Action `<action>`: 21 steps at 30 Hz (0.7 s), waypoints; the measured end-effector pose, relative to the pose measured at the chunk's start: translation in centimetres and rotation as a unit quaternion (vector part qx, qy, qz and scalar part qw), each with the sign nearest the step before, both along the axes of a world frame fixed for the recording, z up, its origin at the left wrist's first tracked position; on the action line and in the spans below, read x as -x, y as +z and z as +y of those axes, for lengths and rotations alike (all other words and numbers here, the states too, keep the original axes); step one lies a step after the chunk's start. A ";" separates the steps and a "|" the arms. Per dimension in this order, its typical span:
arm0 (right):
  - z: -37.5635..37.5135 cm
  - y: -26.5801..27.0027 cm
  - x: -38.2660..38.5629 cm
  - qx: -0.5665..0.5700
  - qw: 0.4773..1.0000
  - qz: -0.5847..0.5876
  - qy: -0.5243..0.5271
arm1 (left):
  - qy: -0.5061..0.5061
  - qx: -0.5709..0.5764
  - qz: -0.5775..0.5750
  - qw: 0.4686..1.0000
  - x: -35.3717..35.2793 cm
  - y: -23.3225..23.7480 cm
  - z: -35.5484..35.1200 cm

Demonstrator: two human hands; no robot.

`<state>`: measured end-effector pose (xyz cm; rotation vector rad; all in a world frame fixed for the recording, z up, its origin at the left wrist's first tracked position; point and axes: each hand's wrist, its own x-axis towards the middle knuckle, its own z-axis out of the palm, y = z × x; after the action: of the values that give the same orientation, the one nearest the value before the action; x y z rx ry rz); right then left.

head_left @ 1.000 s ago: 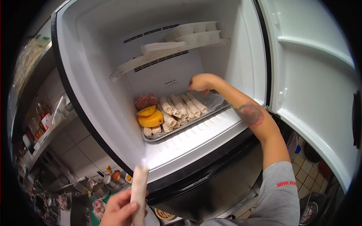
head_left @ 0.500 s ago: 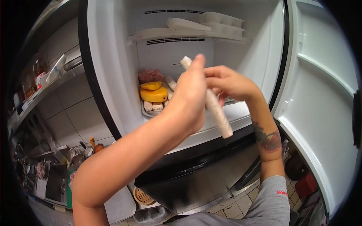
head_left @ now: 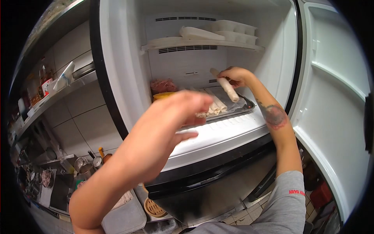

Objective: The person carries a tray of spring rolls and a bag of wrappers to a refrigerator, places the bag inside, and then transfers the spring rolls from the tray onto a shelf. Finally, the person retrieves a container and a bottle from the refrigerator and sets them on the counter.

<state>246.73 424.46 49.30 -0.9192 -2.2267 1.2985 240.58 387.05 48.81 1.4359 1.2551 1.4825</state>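
Note:
My right hand (head_left: pixel 237 75) grips a long, pale, wrapped-looking roll (head_left: pixel 227 88) by its upper part. The roll slants over the right side of a shallow metal tray (head_left: pixel 252 106) inside the open freezer compartment. Similar pale rolls (head_left: pixel 218 104) lie side by side in the tray, which has clear plastic film at its right. In front of the tray hovers my left hand (head_left: pixel 163 117), blurred, its thumb apart from the fingers and nothing in it. It hides the tray's left part and most of a yellow item (head_left: pixel 163 94).
A pinkish bundle (head_left: pixel 163 85) sits at the compartment's back left. White molded trays (head_left: pixel 233 32) rest on the upper shelf (head_left: pixel 202 41). The freezer door (head_left: pixel 331 97) stands open at right. A wall shelf (head_left: pixel 62 93) runs along the left, above pots and a sink.
My hands have parted. The right hand has carried the roll right and deeper over the tray; the left has let go and drawn back toward me. The view has shifted slightly.

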 end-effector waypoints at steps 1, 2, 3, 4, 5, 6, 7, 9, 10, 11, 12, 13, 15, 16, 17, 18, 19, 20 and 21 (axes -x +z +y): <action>1.4 -0.7 1.1 -0.017 0.999 -0.032 -0.021 | -0.008 0.005 0.021 1.000 -0.1 -0.4 -1.3; 2.5 -1.6 2.4 -0.034 0.996 -0.065 -0.041 | -0.013 0.041 0.043 0.998 -0.1 -0.9 -2.5; 3.7 -2.2 3.4 -0.052 0.992 -0.097 -0.060 | -0.017 0.076 0.064 0.995 -0.1 -1.4 -3.8; 3.5 -2.8 3.8 -0.068 0.982 -0.174 -0.041 | -0.018 0.116 0.059 0.991 -0.4 -1.9 -5.2; 3.9 -3.7 4.2 -0.040 0.983 -0.177 -0.011 | -0.032 0.098 0.057 0.993 -0.1 -3.1 -6.3; 4.8 -5.0 4.7 -0.012 0.983 -0.180 0.020 | -0.042 0.108 0.053 0.992 -0.4 -3.7 -7.3; 5.2 -5.8 4.9 0.015 0.982 -0.184 0.051 | -0.052 0.117 0.048 0.991 -0.6 -4.0 -8.3; 4.1 -5.1 3.9 -0.004 0.983 -0.166 0.079 | -0.091 0.129 0.068 0.985 -0.1 -5.0 -9.7; 4.4 -4.8 3.5 0.009 0.983 -0.164 0.085 | -0.087 0.140 0.039 0.986 -0.1 -5.3 -10.3; 4.8 -4.7 3.4 0.023 0.982 -0.163 0.093 | -0.089 0.131 0.056 0.986 0.3 -5.5 -10.7; 5.1 -4.7 3.7 0.007 0.978 -0.195 0.073 | -0.090 0.122 0.071 0.986 0.8 -5.8 -11.1; 3.8 -4.5 3.5 -0.044 0.976 -0.205 0.063 | -0.086 0.115 0.082 0.986 1.4 -6.3 -11.7; 0.9 -4.0 3.2 -0.141 0.955 -0.253 0.062 | -0.037 0.088 0.160 0.983 3.3 -7.2 -13.0; 2.7 -5.1 3.7 -0.219 0.929 -0.293 0.059 | -0.005 0.066 0.167 0.984 4.2 -7.3 -13.6; 1.1 -4.7 3.5 -0.197 0.932 -0.300 0.054 | 0.025 0.045 0.208 0.977 5.5 -7.6 -14.7; 1.4 -5.1 3.3 -0.179 0.951 -0.250 0.041 | 0.079 0.036 0.202 0.975 6.8 -8.2 -15.9; 4.0 -5.1 3.3 -0.153 0.951 -0.264 0.055 | 0.119 0.032 0.216 0.969 8.3 -7.9 -17.0; 4.7 -4.8 2.9 -0.159 0.956 -0.234 0.072 | 0.184 0.036 0.166 0.968 9.6 -8.4 -18.2; 6.0 -4.8 2.1 -0.166 0.971 -0.164 0.054 | 0.228 0.057 0.172 0.957 10.9 -7.8 -19.5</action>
<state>244.59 430.42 44.51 -0.9473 -2.6742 0.8189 229.64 367.58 40.97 1.4287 1.9603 1.4511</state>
